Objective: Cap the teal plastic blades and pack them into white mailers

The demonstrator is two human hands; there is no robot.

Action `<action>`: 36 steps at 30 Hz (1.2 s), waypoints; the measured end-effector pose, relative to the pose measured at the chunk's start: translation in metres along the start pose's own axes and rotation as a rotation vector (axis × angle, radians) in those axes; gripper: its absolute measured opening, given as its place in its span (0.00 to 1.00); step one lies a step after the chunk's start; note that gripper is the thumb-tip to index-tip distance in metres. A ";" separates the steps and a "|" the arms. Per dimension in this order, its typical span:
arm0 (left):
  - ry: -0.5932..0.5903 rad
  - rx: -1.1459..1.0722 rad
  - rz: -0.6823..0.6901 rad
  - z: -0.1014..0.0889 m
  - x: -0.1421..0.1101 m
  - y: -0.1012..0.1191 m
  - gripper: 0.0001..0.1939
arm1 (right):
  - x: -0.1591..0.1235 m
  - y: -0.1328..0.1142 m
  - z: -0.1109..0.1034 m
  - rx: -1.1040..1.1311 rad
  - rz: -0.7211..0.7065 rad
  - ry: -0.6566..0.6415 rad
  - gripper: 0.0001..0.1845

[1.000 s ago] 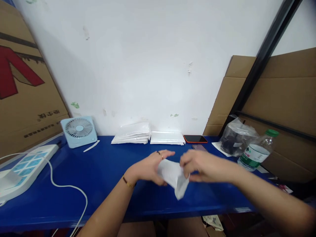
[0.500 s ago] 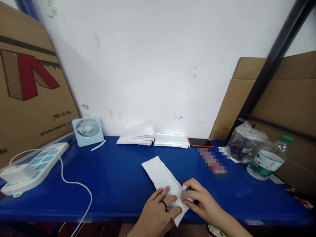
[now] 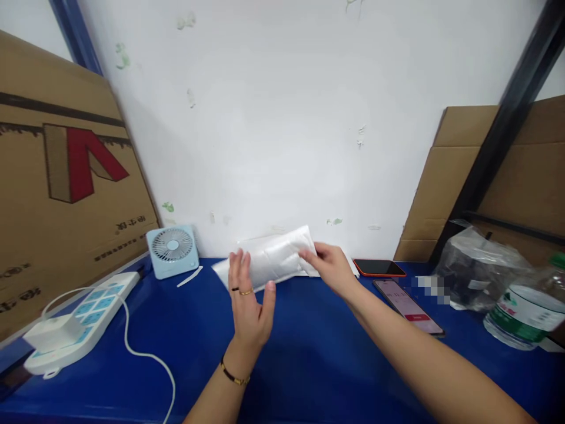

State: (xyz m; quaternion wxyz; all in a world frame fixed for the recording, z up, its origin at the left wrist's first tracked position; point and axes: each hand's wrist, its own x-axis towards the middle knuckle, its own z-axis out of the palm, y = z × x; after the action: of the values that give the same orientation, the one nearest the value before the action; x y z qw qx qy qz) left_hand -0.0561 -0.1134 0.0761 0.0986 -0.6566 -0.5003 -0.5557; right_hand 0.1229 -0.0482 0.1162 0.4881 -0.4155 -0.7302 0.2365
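Head view: my right hand (image 3: pixel 333 268) pinches the white packet (image 3: pixel 276 256) by its right end, thumb in front, likely to control its angle. My left hand (image 3: pixel 251 318) has thumb and fingers spread wide, fingers across the packet's left part, seemingly to steady it. From my pinch, the packet extends toward nine o'clock; the red-edged phone (image 3: pixel 379 268) lies at three.

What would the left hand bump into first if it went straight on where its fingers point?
The left hand would probably meet the packet first. Its fingers overlap it in the picture, but I can't tell if they touch.
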 end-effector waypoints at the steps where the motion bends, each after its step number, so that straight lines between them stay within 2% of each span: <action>1: 0.019 0.065 -0.029 0.001 0.009 -0.008 0.34 | 0.024 0.001 0.010 0.151 0.081 0.001 0.19; 3: -0.003 0.195 -0.065 0.008 0.026 -0.028 0.34 | 0.065 0.012 0.031 0.363 0.252 0.005 0.18; 4: -0.025 0.248 -0.070 0.014 0.033 -0.040 0.34 | 0.081 0.020 0.042 0.390 0.346 0.033 0.18; 6: -0.068 0.314 -0.055 0.032 0.045 -0.065 0.33 | 0.103 0.040 0.062 0.374 0.421 0.055 0.16; 9: -0.228 0.388 -0.041 0.065 0.052 -0.100 0.35 | 0.115 0.072 0.082 0.293 0.496 0.112 0.17; 11: -0.378 0.434 -0.010 0.086 0.050 -0.118 0.36 | 0.116 0.088 0.084 0.217 0.510 0.142 0.20; 14: -0.473 0.489 0.003 0.109 0.047 -0.134 0.33 | 0.112 0.105 0.061 0.077 0.466 0.152 0.19; 18: -0.456 0.525 0.003 0.122 0.053 -0.144 0.29 | 0.087 0.127 0.003 -0.130 0.342 0.067 0.13; 20: -0.457 0.525 0.011 0.122 0.056 -0.145 0.29 | 0.067 0.140 -0.023 -0.248 0.278 -0.074 0.22; 21: -0.456 0.522 0.015 0.121 0.056 -0.145 0.29 | 0.057 0.146 -0.031 -0.448 0.197 -0.248 0.29; 22: -0.456 0.517 0.018 0.119 0.056 -0.145 0.29 | 0.049 0.152 -0.038 -0.616 0.144 -0.370 0.34; 24: -0.457 0.509 0.022 0.115 0.055 -0.143 0.30 | 0.039 0.161 -0.044 -0.902 0.048 -0.526 0.37; 27: -0.467 0.507 0.032 0.108 0.052 -0.139 0.34 | 0.039 0.161 -0.044 -1.080 -0.011 -0.542 0.28; 30: -0.480 0.501 0.028 0.105 0.049 -0.139 0.36 | 0.043 0.148 -0.045 -1.121 -0.021 -0.526 0.18; 32: -0.485 0.488 0.025 0.104 0.048 -0.139 0.38 | 0.036 0.136 -0.047 -1.135 -0.036 -0.513 0.15; 36: -0.432 0.437 0.029 0.099 0.047 -0.128 0.39 | -0.006 0.109 -0.045 -1.108 -0.116 -0.519 0.14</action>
State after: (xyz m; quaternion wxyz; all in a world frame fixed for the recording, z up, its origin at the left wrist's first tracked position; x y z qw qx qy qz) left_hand -0.0975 0.0419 0.0243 0.1368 -0.7300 -0.6080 -0.2807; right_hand 0.2061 0.0035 0.0500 0.0180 -0.4957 -0.8611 -0.1115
